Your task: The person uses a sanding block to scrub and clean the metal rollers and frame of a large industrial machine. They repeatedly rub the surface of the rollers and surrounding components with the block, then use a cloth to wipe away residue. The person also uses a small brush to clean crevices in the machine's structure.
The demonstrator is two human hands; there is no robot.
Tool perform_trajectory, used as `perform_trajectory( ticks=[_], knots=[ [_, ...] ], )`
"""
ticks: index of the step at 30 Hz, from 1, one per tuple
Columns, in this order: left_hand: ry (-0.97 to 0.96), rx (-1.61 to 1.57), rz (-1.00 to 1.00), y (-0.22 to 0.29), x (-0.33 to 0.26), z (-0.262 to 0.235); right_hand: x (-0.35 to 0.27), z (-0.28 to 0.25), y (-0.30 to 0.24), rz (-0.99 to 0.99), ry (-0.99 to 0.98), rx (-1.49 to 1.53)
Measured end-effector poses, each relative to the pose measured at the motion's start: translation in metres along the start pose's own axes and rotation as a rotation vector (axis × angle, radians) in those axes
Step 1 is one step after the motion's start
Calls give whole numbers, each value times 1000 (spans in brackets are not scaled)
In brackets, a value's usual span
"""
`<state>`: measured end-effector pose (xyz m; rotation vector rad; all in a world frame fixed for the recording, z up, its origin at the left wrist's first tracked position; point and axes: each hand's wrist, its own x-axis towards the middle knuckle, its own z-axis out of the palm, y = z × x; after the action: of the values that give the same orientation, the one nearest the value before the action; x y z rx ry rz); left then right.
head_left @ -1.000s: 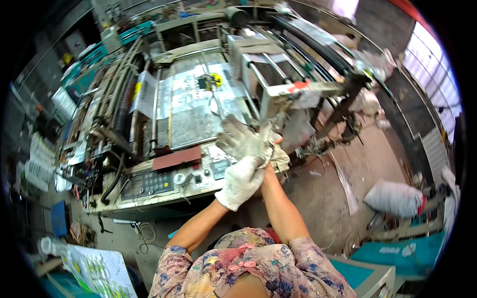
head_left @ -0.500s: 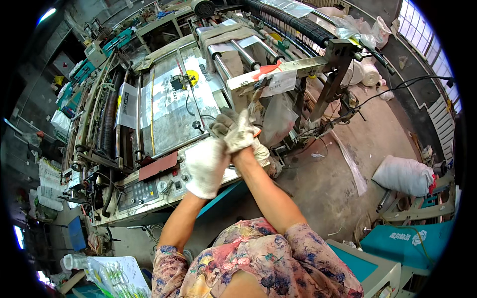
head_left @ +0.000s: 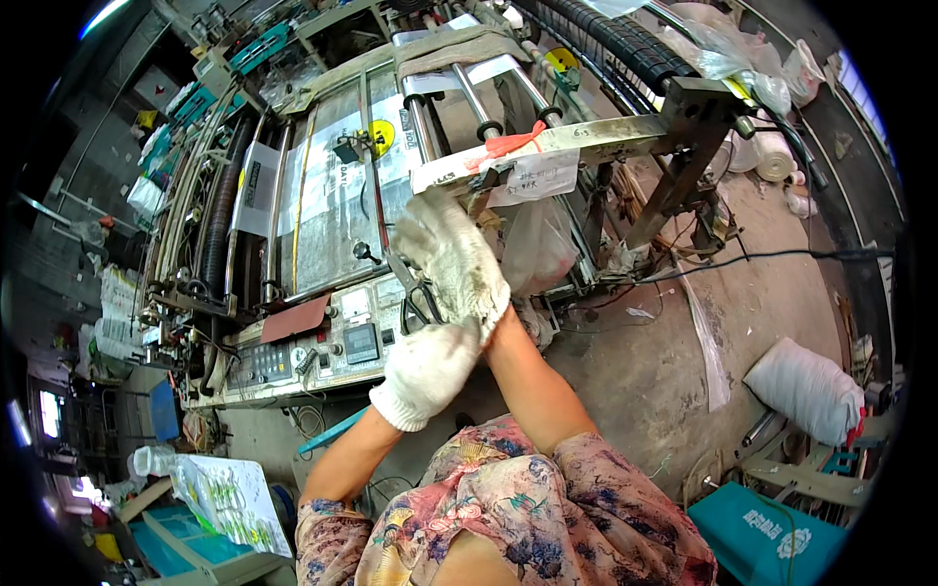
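Observation:
Both hands wear white knitted gloves. My right hand (head_left: 449,256) is raised over the machine's front edge, its fingers stretched out and holding nothing; the glove is smudged grey on the fingers. My left hand (head_left: 428,373) is closed at the right wrist, pinching the cuff (head_left: 491,317) of the right glove. Its fingertips are partly hidden behind the cuff. Black-handled scissors (head_left: 422,305) lie on the control panel (head_left: 293,376), just left of my right hand, which covers part of them.
Ahead stands a machine with a printed plastic film (head_left: 337,195) over its flat bed and metal rollers (head_left: 476,103). A pale crossbar (head_left: 586,140) with an orange tie juts out at the right. A stuffed white sack (head_left: 806,391) and a teal machine cover (head_left: 767,537) sit at the right.
My right hand has gone from bunched fingers to stretched ones, with the glove drawn further down. My left hand has shifted to its cuff. The scissors have come into view.

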<state>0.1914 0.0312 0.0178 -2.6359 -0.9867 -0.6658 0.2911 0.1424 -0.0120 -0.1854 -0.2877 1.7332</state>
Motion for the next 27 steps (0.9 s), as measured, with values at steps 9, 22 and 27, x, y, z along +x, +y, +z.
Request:
perform_trajectory(
  ticks=[9, 22, 27],
  knots=[
    [695, -857, -916, 0, 2, 35, -27, 83, -9, 267, -599, 659],
    [-268, -399, -262, 42, -16, 13, -53, 42, -26, -132, -340, -930],
    [-257, -629, -444, 43, -40, 33, -20, -55, -55, -341, 307, -895]
  ],
)
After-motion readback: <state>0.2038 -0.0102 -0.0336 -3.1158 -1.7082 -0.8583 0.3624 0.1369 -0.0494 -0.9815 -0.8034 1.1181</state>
